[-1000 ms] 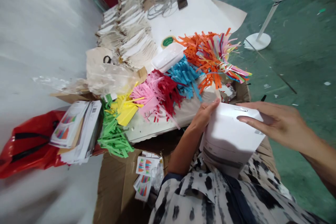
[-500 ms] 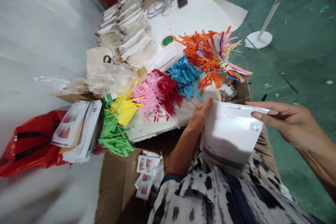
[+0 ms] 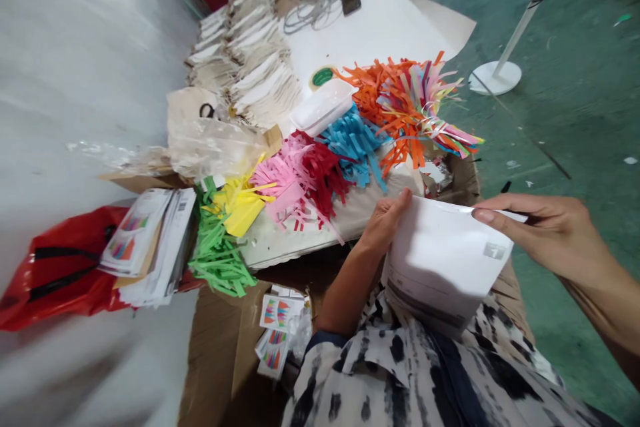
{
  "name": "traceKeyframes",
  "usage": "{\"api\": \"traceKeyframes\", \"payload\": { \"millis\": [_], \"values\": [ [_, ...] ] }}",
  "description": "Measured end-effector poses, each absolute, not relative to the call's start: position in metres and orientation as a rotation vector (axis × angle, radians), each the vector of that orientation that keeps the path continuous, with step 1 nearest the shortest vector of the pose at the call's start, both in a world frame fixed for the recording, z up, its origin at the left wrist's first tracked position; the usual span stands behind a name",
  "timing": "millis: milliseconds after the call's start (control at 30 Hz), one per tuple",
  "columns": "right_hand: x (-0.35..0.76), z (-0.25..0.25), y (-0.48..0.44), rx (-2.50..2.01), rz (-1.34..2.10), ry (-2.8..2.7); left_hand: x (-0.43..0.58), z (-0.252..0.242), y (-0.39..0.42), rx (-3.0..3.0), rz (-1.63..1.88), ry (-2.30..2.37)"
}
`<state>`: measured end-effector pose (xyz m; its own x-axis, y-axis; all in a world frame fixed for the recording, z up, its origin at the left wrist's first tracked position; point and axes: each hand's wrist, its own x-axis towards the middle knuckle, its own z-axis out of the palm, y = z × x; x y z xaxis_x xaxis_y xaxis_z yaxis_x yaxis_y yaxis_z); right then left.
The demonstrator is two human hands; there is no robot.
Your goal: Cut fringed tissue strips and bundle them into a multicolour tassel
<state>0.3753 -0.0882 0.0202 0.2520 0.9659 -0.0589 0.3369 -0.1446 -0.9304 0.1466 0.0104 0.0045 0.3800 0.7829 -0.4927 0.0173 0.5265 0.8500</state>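
A white paper bag (image 3: pixel 440 253) with dark printed bands low on its face and a small grey label near its right corner stands upright in front of my torso. My left hand (image 3: pixel 385 223) grips the bag's left side, with the fingers curled over its top edge. My right hand (image 3: pixel 543 230) pinches the top right edge between thumb and fingers. Just beyond my left hand lies a white board (image 3: pixel 320 220) covered with bunches of fringed coloured paper strips (image 3: pixel 355 143) in green, yellow, pink, red, blue and orange.
A white plastic tub (image 3: pixel 324 107) rests among the strips. Stacks of tags (image 3: pixel 260 80) lie beyond, beside a clear plastic bag (image 3: pixel 215 150). Printed cards (image 3: pixel 277 313) sit in a cardboard box (image 3: pixel 210 360) below. A red plastic bag (image 3: pixel 60 273) lies left; a white fan stand (image 3: pixel 495 78) stands on the green floor (image 3: pixel 590 113).
My right hand has moved from the bag's top face to pinching its top right edge. The bag has turned, and its flat face and grey label now show.
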Motion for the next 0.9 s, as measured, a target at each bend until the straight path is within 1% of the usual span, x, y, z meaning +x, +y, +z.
{"api": "traceKeyframes", "payload": {
  "millis": [133,300,433,500,567,700,800,900],
  "values": [
    [0.378,0.022,-0.086,-1.663,0.669,-1.580,0.147,0.007,0.015,0.977,0.508,0.908],
    [0.376,0.029,-0.075,-1.434,0.271,-2.009,0.153,0.007,0.018,0.992,0.428,0.813],
    [0.377,0.019,-0.074,-1.402,0.007,-2.230,0.157,0.004,0.017,0.974,0.427,0.775],
    [0.378,0.015,-0.075,-1.408,-0.059,-2.283,0.158,0.004,0.016,0.971,0.436,0.766],
    [0.379,0.015,-0.077,-1.385,-0.014,-2.273,0.157,0.005,0.015,0.974,0.444,0.769],
    [0.376,0.021,-0.078,-1.406,0.224,-2.083,0.157,0.009,0.013,0.998,0.452,0.784],
    [0.373,0.023,-0.078,-1.474,0.302,-1.990,0.157,0.011,0.012,1.032,0.460,0.802],
    [0.370,0.024,-0.080,-1.442,0.368,-1.920,0.158,0.012,0.012,1.067,0.479,0.796]
  ]
}}
